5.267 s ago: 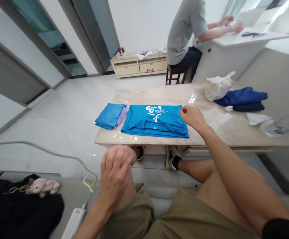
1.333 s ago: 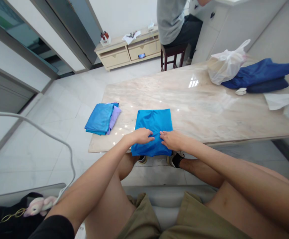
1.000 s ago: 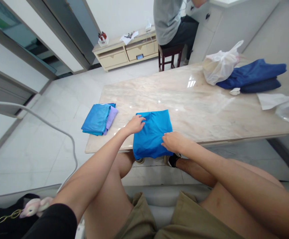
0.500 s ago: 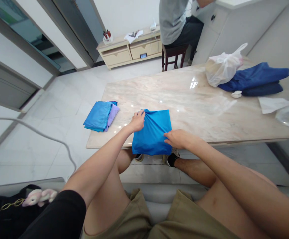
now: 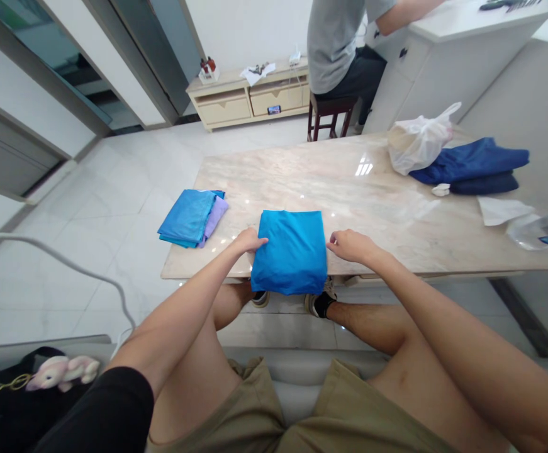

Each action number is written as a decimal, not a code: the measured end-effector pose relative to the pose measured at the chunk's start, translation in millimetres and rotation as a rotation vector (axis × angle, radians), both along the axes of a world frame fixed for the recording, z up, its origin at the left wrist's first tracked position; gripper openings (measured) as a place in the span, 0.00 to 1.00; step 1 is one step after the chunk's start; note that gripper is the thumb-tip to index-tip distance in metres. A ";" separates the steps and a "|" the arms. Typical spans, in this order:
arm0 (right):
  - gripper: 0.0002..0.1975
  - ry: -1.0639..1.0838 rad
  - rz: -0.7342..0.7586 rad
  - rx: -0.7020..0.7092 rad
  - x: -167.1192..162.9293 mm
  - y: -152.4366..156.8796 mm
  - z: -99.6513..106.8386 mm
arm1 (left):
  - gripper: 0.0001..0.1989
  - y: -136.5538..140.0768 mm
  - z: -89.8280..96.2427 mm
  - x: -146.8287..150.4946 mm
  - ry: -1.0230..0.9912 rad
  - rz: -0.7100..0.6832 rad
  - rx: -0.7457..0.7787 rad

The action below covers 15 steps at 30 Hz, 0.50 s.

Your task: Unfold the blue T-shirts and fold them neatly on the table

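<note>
A folded blue cloth point(image 5: 290, 248) lies at the near edge of the marble table, its lower part hanging over the edge. At its left side, my left hand point(image 5: 251, 240) is closed, thumb on top of the fabric and the other fingers partly hidden. By the right side is my right hand point(image 5: 350, 245), loosely bent, thumb and fingers slightly apart, fingertips right at the cloth's edge. Whether they touch it is hard to see. To the left rests a folded stack of blue and purple fabric point(image 5: 189, 217).
On the table's point(image 5: 302, 170) right are a white plastic bag point(image 5: 418, 145), dark blue clothing point(image 5: 476, 165), white paper point(image 5: 504, 210) and a clear plastic bottle point(image 5: 545, 229). Beyond, a person point(image 5: 335, 50) sits on a stool point(image 5: 330, 113). A low cabinet point(image 5: 224, 110) stands behind.
My left hand has moved from the cloth's top left corner down to its left side. My right hand has shifted off the cloth to its right edge. The creased top now lies flatter.
</note>
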State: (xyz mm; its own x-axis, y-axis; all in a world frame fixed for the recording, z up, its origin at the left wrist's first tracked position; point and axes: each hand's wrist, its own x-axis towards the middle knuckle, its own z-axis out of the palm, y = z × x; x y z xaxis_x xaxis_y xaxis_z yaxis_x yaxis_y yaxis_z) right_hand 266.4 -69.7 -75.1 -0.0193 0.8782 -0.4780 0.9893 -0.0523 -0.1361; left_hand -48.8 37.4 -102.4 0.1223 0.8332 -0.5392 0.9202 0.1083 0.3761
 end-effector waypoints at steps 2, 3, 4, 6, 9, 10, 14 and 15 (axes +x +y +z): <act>0.22 0.030 -0.016 -0.032 2.1 5.4 -10.4 | 0.16 0.6 -6.2 -2.9 -0.002 0.038 -0.085; 0.22 0.053 -0.023 -0.042 2.4 7.6 -15.5 | 0.17 0.7 -9.0 -3.8 -0.010 0.065 -0.108; 0.23 0.082 -0.034 -0.054 2.2 9.5 -20.3 | 0.17 0.6 -11.3 -4.3 -0.036 0.104 -0.125; 0.25 0.141 -0.079 -0.070 0.8 12.1 -29.0 | 0.18 0.2 -14.0 -4.2 -0.089 0.179 -0.164; 0.22 0.226 -0.177 -0.070 -3.1 13.5 -38.7 | 0.20 -1.1 -13.7 -2.8 -0.116 0.200 -0.236; 0.20 0.251 -0.205 -0.060 -4.5 13.4 -41.0 | 0.22 -1.5 -13.0 -2.5 -0.120 0.188 -0.260; 0.13 0.347 -0.271 0.006 -8.0 11.7 -45.8 | 0.26 -3.6 -11.0 -2.6 -0.156 0.160 -0.310; 0.12 0.376 -0.280 0.031 -8.3 11.3 -46.2 | 0.25 -4.3 -10.7 -2.8 -0.170 0.174 -0.303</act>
